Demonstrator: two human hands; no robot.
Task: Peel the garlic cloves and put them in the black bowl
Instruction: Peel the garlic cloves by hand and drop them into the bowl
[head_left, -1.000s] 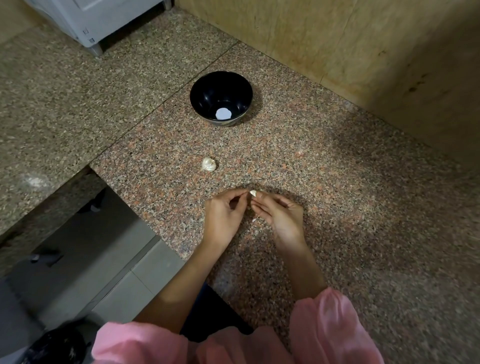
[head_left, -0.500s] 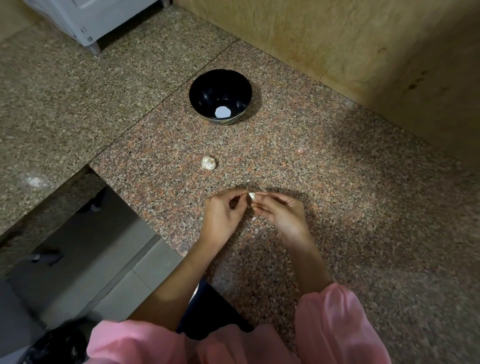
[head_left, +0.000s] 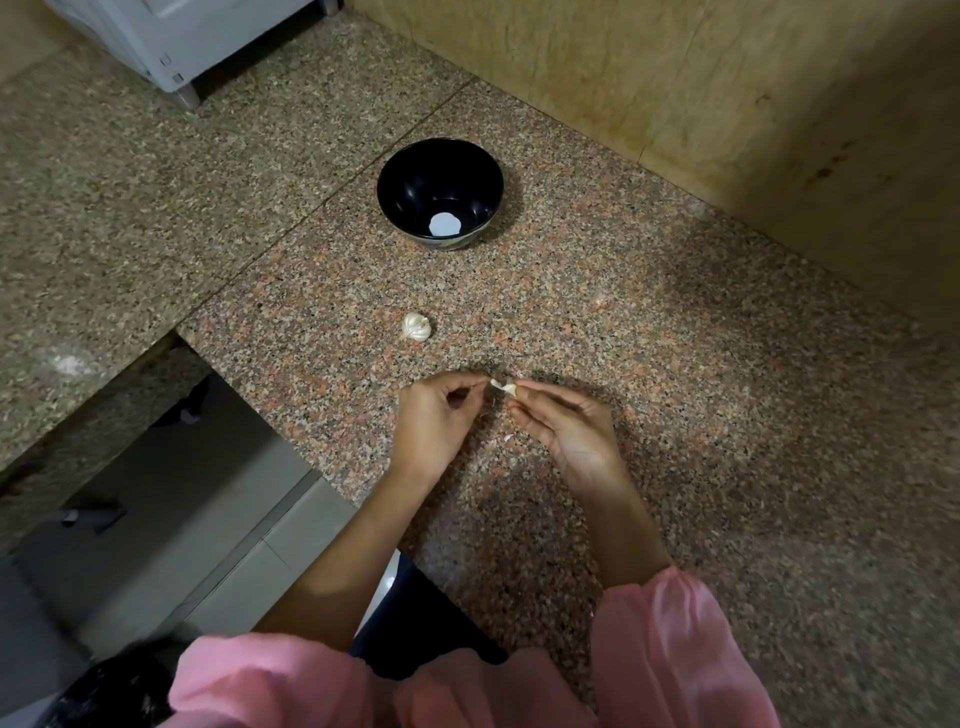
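A small white garlic clove (head_left: 508, 387) is pinched between the fingertips of my right hand (head_left: 563, 426). The fingers of my left hand (head_left: 436, 415) pinch a strip of its papery skin (head_left: 496, 383). Both hands hover just above the granite counter (head_left: 675, 395). The rest of the garlic head (head_left: 416, 327) lies on the counter a little beyond my left hand. The black bowl (head_left: 410, 176) stands farther back, with only a bright round reflection at its bottom. A scrap of peel (head_left: 508, 439) lies under my right hand.
A beige wall (head_left: 727, 93) runs along the back right. The counter's left edge (head_left: 280, 410) drops off to a lower floor. A white appliance (head_left: 171, 36) stands at the top left. Pink sleeves (head_left: 670, 649) cover my forearms near the bottom.
My hands have stayed close together on the clove. The left fingers have pulled a bit of skin away from it to the left.
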